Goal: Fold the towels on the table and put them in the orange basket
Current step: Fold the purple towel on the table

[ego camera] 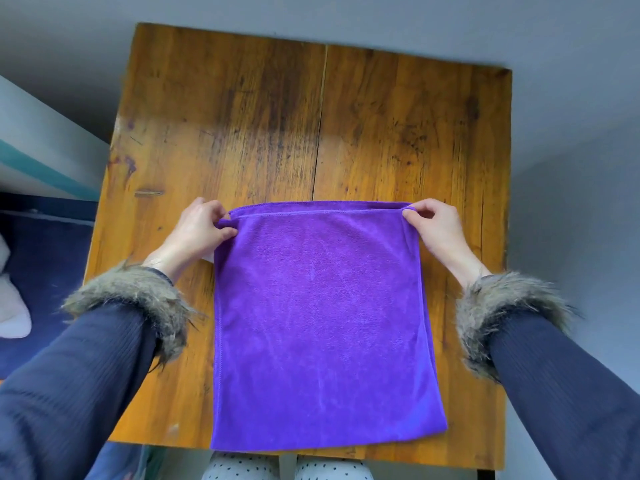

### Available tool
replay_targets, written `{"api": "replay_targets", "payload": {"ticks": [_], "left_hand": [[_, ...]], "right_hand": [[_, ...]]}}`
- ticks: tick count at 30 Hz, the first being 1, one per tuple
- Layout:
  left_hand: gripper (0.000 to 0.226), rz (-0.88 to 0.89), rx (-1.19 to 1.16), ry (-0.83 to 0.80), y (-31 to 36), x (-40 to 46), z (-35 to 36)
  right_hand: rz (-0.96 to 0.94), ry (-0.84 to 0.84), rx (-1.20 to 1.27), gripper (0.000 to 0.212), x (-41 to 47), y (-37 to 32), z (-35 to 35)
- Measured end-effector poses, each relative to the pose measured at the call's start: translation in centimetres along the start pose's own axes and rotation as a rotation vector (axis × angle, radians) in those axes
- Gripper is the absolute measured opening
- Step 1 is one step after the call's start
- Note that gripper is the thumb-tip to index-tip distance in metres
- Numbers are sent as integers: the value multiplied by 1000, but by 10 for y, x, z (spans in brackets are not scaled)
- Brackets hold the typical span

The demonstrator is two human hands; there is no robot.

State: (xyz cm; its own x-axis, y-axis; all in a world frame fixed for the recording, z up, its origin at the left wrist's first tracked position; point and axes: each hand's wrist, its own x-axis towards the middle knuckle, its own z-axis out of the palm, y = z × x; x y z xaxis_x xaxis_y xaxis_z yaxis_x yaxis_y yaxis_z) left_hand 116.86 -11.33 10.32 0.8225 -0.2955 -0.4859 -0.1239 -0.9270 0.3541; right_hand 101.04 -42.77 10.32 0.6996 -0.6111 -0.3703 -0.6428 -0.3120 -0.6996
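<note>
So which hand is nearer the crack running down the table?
Right, narrowly. The crack meets the towel slightly left of centre; the left hand pinches its far left corner, the right hand the far right.

The purple rectangular towel point(320, 327) is a soft cloth with a short, fuzzy pile, matt, with a stitched hem along its far edge and its left edge. It lies on the square brown wooden table point(398, 133), whose top is varnished and a little glossy, with a pale sheen in the middle. The wood shows dark grain, worn black stains and a long crack from the far edge toward the towel. The dark blue sleeves point(86, 375) are a ribbed knit cloth, matt, and each cuff point(138, 299) is long, shaggy grey-brown fur.
</note>
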Motion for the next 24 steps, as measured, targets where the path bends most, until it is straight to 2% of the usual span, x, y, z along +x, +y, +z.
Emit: {"api": "replay_targets", "payload": {"ticks": [5, 11, 14, 24], "left_hand": [[26, -45, -143, 34, 0, -5, 1], [26, -100, -447, -94, 4, -11, -5], [27, -92, -525, -126, 4, -11, -8], [17, -70, -691, -44, -6, -20, -14]], "right_hand": [[34, -20, 85, 9, -5, -3, 0], [45, -10, 147, 5, -8, -5, 1], [56, -8, 167, 4, -10, -6, 1], [83, 59, 279, 4, -18, -7, -6]]}}
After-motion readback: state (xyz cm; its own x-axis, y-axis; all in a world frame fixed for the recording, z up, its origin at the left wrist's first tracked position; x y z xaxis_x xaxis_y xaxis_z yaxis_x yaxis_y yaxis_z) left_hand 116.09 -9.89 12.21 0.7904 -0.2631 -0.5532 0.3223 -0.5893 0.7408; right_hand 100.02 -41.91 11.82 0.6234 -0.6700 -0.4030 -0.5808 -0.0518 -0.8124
